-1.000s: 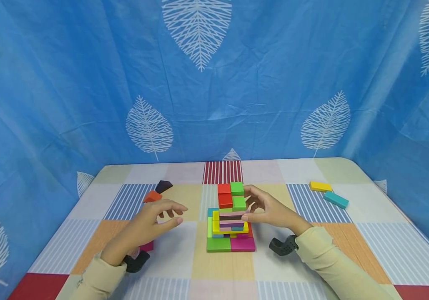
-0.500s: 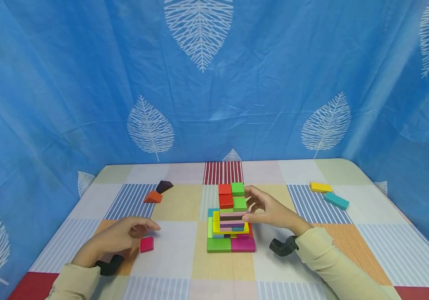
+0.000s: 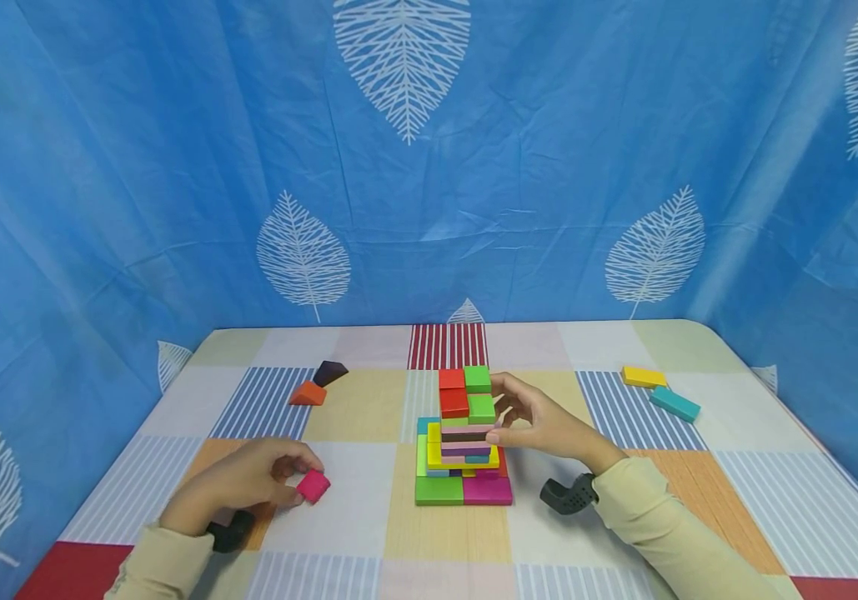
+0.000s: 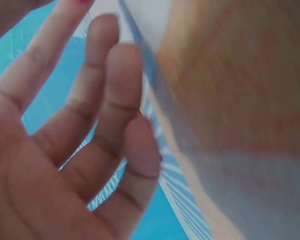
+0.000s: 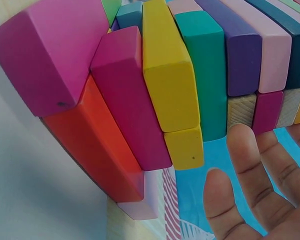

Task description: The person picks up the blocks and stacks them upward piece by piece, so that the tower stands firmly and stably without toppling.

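Note:
A tower of colourful wooden blocks (image 3: 462,461) stands mid-table on a wider base, with red blocks (image 3: 454,403) and green blocks (image 3: 481,408) on top. My right hand (image 3: 537,421) holds its upper right side, thumb at the front and fingers reaching behind. In the right wrist view, fingertips (image 5: 242,145) lie against the tower's side, below a purple block (image 5: 240,55). To the left, my left hand (image 3: 256,475) pinches a small pink block (image 3: 313,486), tilted, between thumb and index finger. The left wrist view shows the other fingers (image 4: 122,80) loosely bent; only a sliver of the block appears.
Behind the left hand lie an orange block (image 3: 308,393) and a dark block (image 3: 330,372). A yellow block (image 3: 643,377) and a teal block (image 3: 674,404) rest at the far right. A patchwork cloth (image 3: 444,542) covers the table; a blue curtain (image 3: 429,192) hangs behind.
My left hand has come down and back toward me onto the pink block, then pinched and tilted it, shifting it slightly right. The right hand has stayed at the tower.

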Tool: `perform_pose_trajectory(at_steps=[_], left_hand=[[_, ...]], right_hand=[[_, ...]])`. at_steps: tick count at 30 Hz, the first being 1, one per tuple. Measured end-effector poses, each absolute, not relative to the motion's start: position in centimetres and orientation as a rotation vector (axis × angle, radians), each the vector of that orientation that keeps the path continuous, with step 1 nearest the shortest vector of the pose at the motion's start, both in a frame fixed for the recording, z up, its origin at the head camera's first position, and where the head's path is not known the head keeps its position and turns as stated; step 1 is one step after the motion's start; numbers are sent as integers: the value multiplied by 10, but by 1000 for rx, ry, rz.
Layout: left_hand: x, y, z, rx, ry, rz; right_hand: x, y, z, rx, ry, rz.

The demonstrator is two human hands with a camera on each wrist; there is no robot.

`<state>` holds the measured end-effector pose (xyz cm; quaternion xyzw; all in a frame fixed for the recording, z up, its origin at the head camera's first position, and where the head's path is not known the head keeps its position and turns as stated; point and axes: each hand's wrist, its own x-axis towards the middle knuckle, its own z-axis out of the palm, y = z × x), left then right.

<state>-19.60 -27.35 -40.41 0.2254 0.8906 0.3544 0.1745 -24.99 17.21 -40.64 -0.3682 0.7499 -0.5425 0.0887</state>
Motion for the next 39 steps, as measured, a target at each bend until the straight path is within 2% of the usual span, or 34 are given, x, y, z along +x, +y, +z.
perform_pose_trajectory(at_steps=[7, 23, 34, 39], left_hand=[[-201, -248, -399, 835, 2743, 1000], [-204, -154, -353, 894, 2935, 1490], [-212, -101, -341, 1097, 2935, 1453], [-215, -86, -342, 1104, 2948, 1391]], right_hand=[[-250, 172, -407, -1090, 2231, -1615], [-248, 171, -406, -1059, 2224, -1622], [-250, 173, -409, -1093, 2199, -1620], [-251, 173, -410, -1112, 2202, -1617]])
